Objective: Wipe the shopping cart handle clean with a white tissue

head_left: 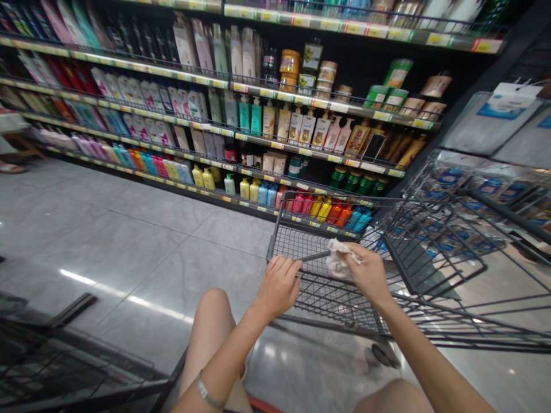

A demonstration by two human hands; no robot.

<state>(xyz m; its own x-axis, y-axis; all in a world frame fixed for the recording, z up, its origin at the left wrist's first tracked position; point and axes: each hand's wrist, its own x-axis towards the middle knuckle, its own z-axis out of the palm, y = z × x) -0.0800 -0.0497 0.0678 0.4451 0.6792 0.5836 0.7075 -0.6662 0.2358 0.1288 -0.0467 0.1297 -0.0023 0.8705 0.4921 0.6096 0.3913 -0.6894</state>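
A dark wire shopping cart [301, 292] stands in front of me, its basket sides made of thin bars. My left hand [279, 288] is closed around the cart's top rail near its left corner. In my right hand [367, 269] is a crumpled whitish cloth [339, 258], pinched between thumb and fingers over the same rail. The cloth hangs against the rail, and the bars right behind it are hidden. A silver band circles my left wrist.
Shelves of bottles and jars [307, 129] run along the far side. Packaged goods hang on a rack [491, 120] at the right. Another dark wire cart [64, 315] is at the lower left. A person's foot [12, 167] shows at the far left on the grey floor [129, 229].
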